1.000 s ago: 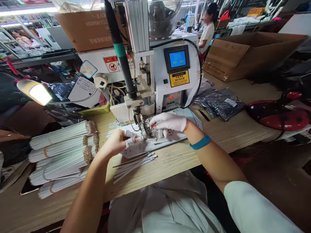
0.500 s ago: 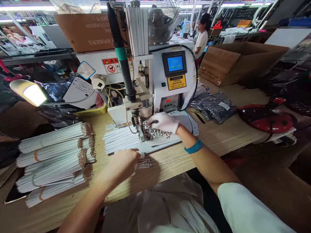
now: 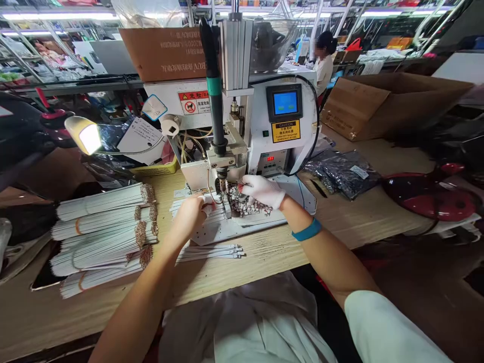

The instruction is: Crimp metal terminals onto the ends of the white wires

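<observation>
My left hand (image 3: 192, 216), with white covers on some fingertips, is closed over thin white strips (image 3: 177, 205) on the machine's bed; what it pinches is hidden. My right hand (image 3: 263, 191), in a white glove, has thumb and fingers drawn together above a pile of small pale and metallic pieces (image 3: 252, 207). Anything in its fingertips is too small to name. Between both hands comes down the head of a white bench machine (image 3: 222, 174). In front of its base plate (image 3: 212, 233), a few strips with small end pieces (image 3: 215, 252) lie on the wooden table.
Banded bundles of white strips (image 3: 102, 239) are stacked at left, below a lit lamp (image 3: 88, 137) and a yellow basket (image 3: 161, 170). On the right are plastic bags (image 3: 346, 171), a cardboard box (image 3: 359, 106) and a red-and-black object (image 3: 434, 194). Another person (image 3: 324, 63) is further back.
My left hand has moved up and forward, from above the loose strips at the table's front to the strips beside the machine head. My right hand stays by the pile. The view has shifted.
</observation>
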`<state>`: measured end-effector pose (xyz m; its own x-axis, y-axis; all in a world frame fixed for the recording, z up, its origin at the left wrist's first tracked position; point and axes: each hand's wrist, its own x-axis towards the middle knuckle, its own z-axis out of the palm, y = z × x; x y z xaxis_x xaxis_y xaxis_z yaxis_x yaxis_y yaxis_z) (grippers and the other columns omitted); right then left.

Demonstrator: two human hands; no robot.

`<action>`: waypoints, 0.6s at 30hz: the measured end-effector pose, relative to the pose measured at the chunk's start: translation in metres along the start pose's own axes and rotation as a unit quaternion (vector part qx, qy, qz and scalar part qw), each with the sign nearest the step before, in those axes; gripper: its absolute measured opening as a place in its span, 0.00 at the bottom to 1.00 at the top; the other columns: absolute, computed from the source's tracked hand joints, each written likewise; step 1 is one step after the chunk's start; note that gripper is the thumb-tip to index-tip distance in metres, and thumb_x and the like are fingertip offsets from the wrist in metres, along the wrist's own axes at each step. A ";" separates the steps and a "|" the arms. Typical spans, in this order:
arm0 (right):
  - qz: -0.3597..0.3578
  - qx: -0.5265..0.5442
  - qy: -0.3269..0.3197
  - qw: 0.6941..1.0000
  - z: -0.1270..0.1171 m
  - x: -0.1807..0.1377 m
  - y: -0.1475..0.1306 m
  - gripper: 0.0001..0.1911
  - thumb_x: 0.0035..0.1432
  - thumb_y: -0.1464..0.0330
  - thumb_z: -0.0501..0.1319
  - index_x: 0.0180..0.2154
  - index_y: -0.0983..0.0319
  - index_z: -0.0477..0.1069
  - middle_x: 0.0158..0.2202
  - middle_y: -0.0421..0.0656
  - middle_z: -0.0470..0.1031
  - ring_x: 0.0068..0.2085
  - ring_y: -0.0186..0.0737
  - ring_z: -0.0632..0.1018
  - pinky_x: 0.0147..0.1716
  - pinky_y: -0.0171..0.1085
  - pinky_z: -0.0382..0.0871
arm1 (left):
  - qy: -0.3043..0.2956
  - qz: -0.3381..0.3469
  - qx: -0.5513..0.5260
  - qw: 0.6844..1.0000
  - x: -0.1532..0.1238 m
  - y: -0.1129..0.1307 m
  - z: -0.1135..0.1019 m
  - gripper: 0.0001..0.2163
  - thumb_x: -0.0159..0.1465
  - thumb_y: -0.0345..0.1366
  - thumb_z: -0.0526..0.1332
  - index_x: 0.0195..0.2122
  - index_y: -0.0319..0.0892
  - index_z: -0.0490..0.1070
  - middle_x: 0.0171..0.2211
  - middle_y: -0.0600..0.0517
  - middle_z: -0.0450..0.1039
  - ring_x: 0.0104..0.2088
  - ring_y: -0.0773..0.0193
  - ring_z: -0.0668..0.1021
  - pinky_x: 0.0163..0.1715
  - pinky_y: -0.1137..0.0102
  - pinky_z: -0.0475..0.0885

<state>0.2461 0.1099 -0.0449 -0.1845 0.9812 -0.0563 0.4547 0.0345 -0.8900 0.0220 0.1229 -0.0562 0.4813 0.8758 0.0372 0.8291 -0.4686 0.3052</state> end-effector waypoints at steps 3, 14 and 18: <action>0.043 0.145 -0.042 0.988 0.003 0.002 0.002 0.03 0.56 0.71 0.55 0.33 0.65 0.62 0.26 0.42 0.69 0.22 0.33 0.74 0.15 0.30 0.66 | 0.001 -0.021 -0.025 0.999 -0.001 -0.002 -0.005 0.14 0.53 0.27 0.52 0.34 0.40 0.76 0.28 0.48 0.75 0.29 0.62 0.74 0.30 0.73 0.65; 0.040 0.239 -0.106 0.964 0.021 0.003 0.005 0.12 0.48 0.74 0.61 0.38 0.68 0.68 0.24 0.38 0.68 0.19 0.24 0.67 0.13 0.24 0.60 | -0.072 -0.035 -0.304 0.949 -0.003 -0.009 -0.006 0.15 0.54 0.45 0.58 0.31 0.36 0.73 0.24 0.53 0.71 0.25 0.66 0.70 0.25 0.74 0.63; 0.075 0.265 -0.100 0.956 0.025 0.004 0.003 0.12 0.46 0.74 0.63 0.36 0.66 0.65 0.20 0.35 0.66 0.17 0.25 0.66 0.11 0.24 0.57 | -0.078 -0.037 -0.350 0.933 -0.003 -0.006 -0.004 0.15 0.51 0.47 0.60 0.28 0.37 0.72 0.21 0.54 0.68 0.25 0.65 0.69 0.25 0.74 0.63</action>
<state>0.2249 0.1089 -0.0595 -0.3385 0.9100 -0.2393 -0.0075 -0.2569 -0.9664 0.0146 0.1238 -0.0543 0.5117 0.8491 -0.1311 0.4995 -0.1699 0.8495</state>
